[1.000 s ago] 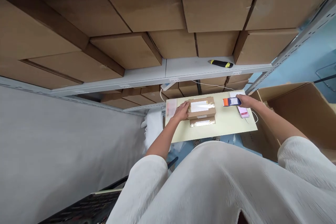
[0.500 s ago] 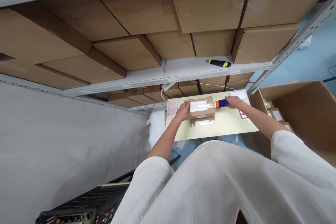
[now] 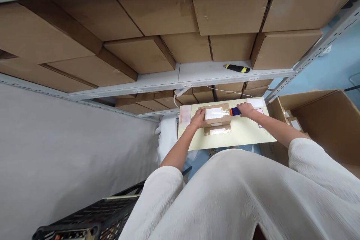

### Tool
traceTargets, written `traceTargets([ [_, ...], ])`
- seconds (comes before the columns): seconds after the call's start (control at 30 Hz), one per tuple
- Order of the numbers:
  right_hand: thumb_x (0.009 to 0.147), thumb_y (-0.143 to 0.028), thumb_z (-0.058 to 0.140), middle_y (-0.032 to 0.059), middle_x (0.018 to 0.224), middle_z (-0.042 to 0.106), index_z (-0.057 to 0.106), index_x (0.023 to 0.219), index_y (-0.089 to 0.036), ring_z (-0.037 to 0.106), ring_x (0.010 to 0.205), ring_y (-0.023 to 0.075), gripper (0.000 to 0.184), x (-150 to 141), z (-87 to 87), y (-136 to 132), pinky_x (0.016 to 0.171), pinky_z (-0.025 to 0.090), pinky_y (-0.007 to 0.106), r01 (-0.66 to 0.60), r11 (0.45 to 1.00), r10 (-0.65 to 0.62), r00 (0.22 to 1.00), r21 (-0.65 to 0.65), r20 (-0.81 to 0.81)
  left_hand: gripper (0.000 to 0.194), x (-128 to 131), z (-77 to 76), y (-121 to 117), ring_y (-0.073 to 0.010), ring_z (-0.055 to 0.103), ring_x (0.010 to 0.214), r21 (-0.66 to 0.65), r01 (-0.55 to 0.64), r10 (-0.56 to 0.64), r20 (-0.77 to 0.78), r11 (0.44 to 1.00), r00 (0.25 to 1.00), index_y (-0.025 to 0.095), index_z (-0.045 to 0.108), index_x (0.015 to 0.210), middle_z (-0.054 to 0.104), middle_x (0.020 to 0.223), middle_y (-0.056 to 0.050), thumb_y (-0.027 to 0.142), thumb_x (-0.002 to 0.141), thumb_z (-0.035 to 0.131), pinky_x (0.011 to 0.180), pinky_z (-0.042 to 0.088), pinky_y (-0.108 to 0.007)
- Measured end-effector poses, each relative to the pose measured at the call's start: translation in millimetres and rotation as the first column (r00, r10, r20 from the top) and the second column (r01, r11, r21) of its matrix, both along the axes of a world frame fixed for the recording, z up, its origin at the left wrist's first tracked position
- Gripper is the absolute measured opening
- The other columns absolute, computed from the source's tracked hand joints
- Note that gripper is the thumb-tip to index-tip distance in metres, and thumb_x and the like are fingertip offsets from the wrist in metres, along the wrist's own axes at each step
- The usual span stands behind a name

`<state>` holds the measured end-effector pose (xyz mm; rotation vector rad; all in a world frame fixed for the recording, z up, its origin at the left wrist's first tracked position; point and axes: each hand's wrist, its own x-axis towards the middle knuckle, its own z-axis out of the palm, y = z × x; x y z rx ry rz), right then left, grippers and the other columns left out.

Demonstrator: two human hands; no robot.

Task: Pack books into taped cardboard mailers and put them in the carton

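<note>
While the right hand (image 3: 246,110) grips a dark blue tool with an orange end (image 3: 235,111), the left hand (image 3: 198,118) lies against the left end of a cardboard box (image 3: 217,121), fingers over its upper edge; whether they close around it cannot be told. The box thus sits between the two hands, slightly right of the frame's centre, with the tool's orange end at its right edge. Clear tape and a white label (image 3: 213,113) cover its top. Just below it in the frame is a narrow, taped cardboard piece (image 3: 217,130).

Both rest on a pale yellow tabletop (image 3: 202,142). At its left end lies a pinkish sheet (image 3: 185,114); at its upper right corner, a white sheet (image 3: 255,102); and, partly covered by the right forearm, a phone (image 3: 260,118).

Beyond the tabletop, a grey metal shelf (image 3: 197,73) crosses the frame, bearing stacked cartons (image 3: 230,2) and a black-and-yellow cutter (image 3: 237,68). A large open carton (image 3: 323,123) stands at the right, white wrapping material (image 3: 166,131) beside the tabletop's left end, a black crate (image 3: 95,217) at the lower left, and a plain grey surface (image 3: 70,150) fills the left.
</note>
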<state>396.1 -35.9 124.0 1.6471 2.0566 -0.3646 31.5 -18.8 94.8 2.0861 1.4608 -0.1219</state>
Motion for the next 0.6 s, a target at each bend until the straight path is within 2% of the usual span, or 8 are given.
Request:
traceTargets([
  [0.1, 0.082, -0.052, 0.096, 0.0244, 0.132, 0.075, 0.063, 0.142, -0.02, 0.072, 0.123, 0.0398, 0.075, -9.1, -11.0, -5.7, 0.097, 0.056, 0.046, 0.037, 0.999, -0.037, 0.999, -0.014, -0.002, 0.114, 0.1, -0.6, -1.0, -0.0392, 0.036, 0.165, -0.001, 0.008, -0.008, -0.007, 1.0, 1.0, 0.028, 0.025, 0.177, 0.034, 0.18, -0.018, 0.047, 0.084, 0.088, 0.118, 0.052, -0.047],
  [0.2, 0.083, -0.063, 0.094, 0.0247, 0.13, 0.076, 0.063, 0.141, -0.019, 0.074, 0.121, 0.0395, 0.079, -9.2, -18.3, -11.1, 0.095, 0.057, 0.044, 0.142, 0.989, -0.143, 0.99, -0.045, -0.018, 0.115, 0.9, -0.3, -1.8, -0.04, 0.033, 0.167, -0.007, 0.004, -0.004, -0.002, 1.0, 1.0, 0.029, 0.024, 0.177, 0.034, 0.18, -0.018, 0.048, 0.084, 0.089, 0.119, 0.052, -0.048],
  [0.27, 0.088, -0.073, 0.085, 0.0249, 0.128, 0.076, 0.063, 0.139, -0.019, 0.075, 0.118, 0.0395, 0.077, -1.6, -20.9, -16.9, 0.093, 0.057, 0.044, 0.227, 0.971, -0.23, 0.973, -0.068, -0.034, 0.114, 1.2, 0.0, -2.6, -0.0399, 0.032, 0.168, -0.011, -0.005, 0.005, 0.002, 1.0, 1.0, 0.028, 0.024, 0.177, 0.033, 0.181, -0.018, 0.045, 0.084, 0.088, 0.12, 0.051, -0.049],
  [0.37, 0.099, -0.083, 0.063, 0.0248, 0.123, 0.077, 0.062, 0.137, -0.018, 0.077, 0.111, 0.038, 0.075, 15.8, -24.0, -31.1, 0.087, 0.057, 0.043, 0.346, 0.933, -0.354, 0.932, -0.101, -0.079, 0.111, 0.3, -0.3, -4.9, -0.0396, 0.031, 0.169, -0.003, -0.006, 0.006, 0.018, 1.0, 1.0, 0.026, 0.026, 0.177, 0.033, 0.182, -0.019, 0.042, 0.086, 0.087, 0.125, 0.048, -0.049],
  [0.47, 0.11, -0.076, 0.044, 0.0246, 0.122, 0.077, 0.061, 0.137, -0.016, 0.077, 0.111, 0.0354, 0.068, 29.0, -29.3, -50.7, 0.084, 0.056, 0.04, 0.453, 0.885, -0.463, 0.88, -0.108, -0.103, 0.104, -2.4, -2.1, -8.2, -0.0385, 0.03, 0.17, 0.02, 0.019, -0.019, 0.037, 1.0, 0.999, 0.023, 0.028, 0.176, 0.034, 0.182, -0.019, 0.038, 0.089, 0.083, 0.131, 0.042, -0.05],
  [0.6, 0.118, -0.051, 0.033, 0.025, 0.126, 0.075, 0.058, 0.142, -0.012, 0.075, 0.115, 0.0324, 0.051, 28.4, -40.5, -78.8, 0.085, 0.054, 0.036, 0.523, 0.848, -0.53, 0.836, -0.083, -0.144, 0.094, -6.4, -6.2, -11.8, -0.0369, 0.027, 0.172, 0.041, 0.04, -0.041, 0.045, 0.998, 0.998, 0.022, 0.032, 0.175, 0.032, 0.184, -0.018, 0.034, 0.093, 0.076, 0.136, 0.035, -0.051],
])
